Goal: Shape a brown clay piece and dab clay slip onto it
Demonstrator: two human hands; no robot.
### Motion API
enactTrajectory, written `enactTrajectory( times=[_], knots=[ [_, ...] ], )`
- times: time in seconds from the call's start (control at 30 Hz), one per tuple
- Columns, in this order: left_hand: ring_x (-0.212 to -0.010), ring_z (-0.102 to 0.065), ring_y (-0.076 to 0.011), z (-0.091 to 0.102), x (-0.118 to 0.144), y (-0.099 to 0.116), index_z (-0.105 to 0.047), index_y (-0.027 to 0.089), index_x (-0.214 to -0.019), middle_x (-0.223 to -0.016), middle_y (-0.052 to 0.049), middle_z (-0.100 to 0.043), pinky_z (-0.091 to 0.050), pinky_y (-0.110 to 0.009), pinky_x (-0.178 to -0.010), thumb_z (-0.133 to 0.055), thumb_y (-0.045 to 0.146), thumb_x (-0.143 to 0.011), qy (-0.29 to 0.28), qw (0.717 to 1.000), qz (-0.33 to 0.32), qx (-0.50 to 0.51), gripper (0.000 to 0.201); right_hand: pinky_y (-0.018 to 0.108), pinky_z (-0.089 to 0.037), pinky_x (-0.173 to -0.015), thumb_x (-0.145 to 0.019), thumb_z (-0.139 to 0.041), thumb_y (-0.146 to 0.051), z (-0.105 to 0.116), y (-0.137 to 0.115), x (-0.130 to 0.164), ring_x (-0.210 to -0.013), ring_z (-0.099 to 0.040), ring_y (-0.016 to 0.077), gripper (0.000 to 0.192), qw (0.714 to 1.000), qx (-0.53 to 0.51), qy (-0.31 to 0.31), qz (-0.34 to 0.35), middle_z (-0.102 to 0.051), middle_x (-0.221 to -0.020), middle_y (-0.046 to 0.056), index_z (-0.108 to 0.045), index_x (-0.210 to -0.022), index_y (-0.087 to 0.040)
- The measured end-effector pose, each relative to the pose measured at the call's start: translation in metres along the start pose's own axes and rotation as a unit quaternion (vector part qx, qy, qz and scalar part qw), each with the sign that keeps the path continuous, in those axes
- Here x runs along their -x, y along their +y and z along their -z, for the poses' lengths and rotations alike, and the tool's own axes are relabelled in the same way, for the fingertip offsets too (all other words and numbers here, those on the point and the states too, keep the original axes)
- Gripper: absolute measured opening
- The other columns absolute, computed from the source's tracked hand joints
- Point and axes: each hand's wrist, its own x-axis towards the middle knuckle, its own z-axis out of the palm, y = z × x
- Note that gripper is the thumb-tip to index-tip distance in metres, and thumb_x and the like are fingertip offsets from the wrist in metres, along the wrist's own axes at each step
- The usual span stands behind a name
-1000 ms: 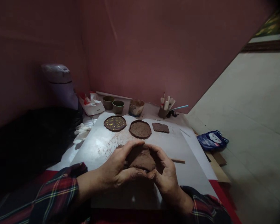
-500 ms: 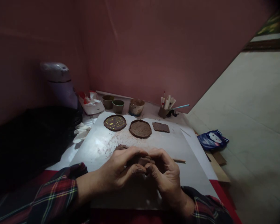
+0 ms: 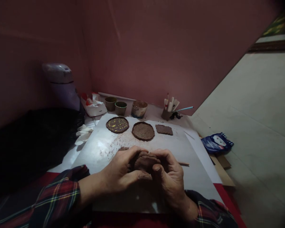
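Clay lump (image 3: 144, 161) cupped between left hand (image 3: 120, 172) and right hand (image 3: 169, 177), both grips clenched on it, above white sheet (image 3: 102, 145). Lump, a second ago flatter, then hidden, now rounder: being compacted. Clay discs (image 3: 143, 131) at 12 o'clock untouched.

No readable words, numbers or brand names anywhere here. The blue packet (image 3: 217, 143), lying well to the right of the white sheet (image 3: 99, 148), carries a white printed picture, but any lettering on it is too small and blurred to make out.
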Motion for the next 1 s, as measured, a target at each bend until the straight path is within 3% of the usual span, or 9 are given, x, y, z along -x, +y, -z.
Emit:
enactTrajectory(
  times=[0.13,0.23,0.37,0.63,0.73,0.9,1.0],
  knots=[
    [-0.081,-0.065,-0.0185,0.0003,-0.0007,-0.0006,-0.06,0.016,-0.106,-0.094,-0.006,-0.072,-0.05,-0.027,-0.07,-0.065,0.031,-0.08,0.013,0.999,0.001,-0.034,0.03,0.019,-0.054,-0.063,-0.08,-0.064,-0.053,0.0012,0.001,-0.0018,-0.073,-0.066,0.0124,0.036,1.0,0.01,-0.015,-0.001,-0.069,-0.084,0.001,-0.063,-0.099,-0.023],
    [-0.078,-0.064,-0.0164,0.0007,-0.0009,0.0002,-0.059,0.017,-0.108,-0.093,-0.004,-0.071,-0.048,-0.025,-0.069,-0.064,0.031,-0.082,0.011,0.998,-0.007,-0.053,0.03,0.018,-0.054,-0.069,-0.083,-0.064,-0.048,0.0018,-0.0007,-0.0019,-0.08,-0.067,0.0121,0.032,1.0,0.025,-0.017,0.001,-0.069,-0.089,0.001,-0.061,-0.106,-0.025],
    [-0.068,-0.057,-0.0136,0.001,-0.0005,0.0004,-0.06,0.015,-0.097,-0.077,-0.002,-0.066,-0.043,-0.023,-0.061,-0.061,0.036,-0.083,-0.004,0.995,-0.015,-0.103,0.025,0.018,-0.052,-0.068,-0.09,-0.059,-0.03,0.0022,-0.0045,-0.0013,-0.076,-0.066,0.0101,0.012,0.997,0.05,-0.05,0.019,-0.069,-0.084,-0.001,-0.064,-0.099,-0.025],
    [-0.06,-0.047,-0.0108,0.0018,-0.0002,-0.0001,-0.059,0.015,-0.081,-0.067,0.0,-0.057,-0.036,-0.022,-0.056,-0.054,0.041,-0.088,-0.017,0.989,-0.035,-0.143,0.027,0.022,-0.051,-0.066,-0.088,-0.061,-0.021,0.0025,-0.0019,0.0015,-0.073,-0.063,0.0112,0.013,0.998,0.038,-0.042,0.024,-0.069,-0.082,-0.002,-0.069,-0.096,-0.027],
    [-0.06,-0.045,-0.0106,0.0017,-0.0009,0.0014,-0.057,0.016,-0.077,-0.065,0.0,-0.054,-0.035,-0.022,-0.057,-0.051,0.037,-0.09,-0.017,0.99,-0.05,-0.127,0.026,0.022,-0.05,-0.064,-0.088,-0.061,-0.02,0.0027,-0.001,0.0019,-0.07,-0.062,0.0101,0.014,0.998,0.037,-0.043,0.022,-0.068,-0.08,-0.002,-0.071,-0.095,-0.028],
    [-0.055,-0.037,-0.0084,0.0011,-0.0017,0.0038,-0.046,0.017,-0.066,-0.059,0.005,-0.042,-0.03,-0.021,-0.051,-0.051,0.038,-0.09,-0.015,0.998,-0.009,-0.062,0.032,0.02,-0.047,-0.057,-0.09,-0.059,-0.028,0.0036,-0.0016,0.0021,-0.062,-0.058,0.009,0.01,0.998,0.028,-0.053,-0.025,-0.064,-0.071,-0.003,-0.068,-0.089,-0.023],
    [-0.055,-0.038,-0.0077,0.0003,-0.0022,0.0053,-0.045,0.017,-0.068,-0.06,0.005,-0.042,-0.031,-0.02,-0.052,-0.052,0.039,-0.09,-0.003,0.999,0.039,0.012,0.031,0.02,-0.045,-0.053,-0.093,-0.05,-0.044,0.0029,-0.0022,0.0006,-0.056,-0.054,0.0089,0.029,0.998,0.011,-0.047,-0.043,-0.058,-0.064,-0.003,-0.063,-0.085,-0.02]
  ],
)
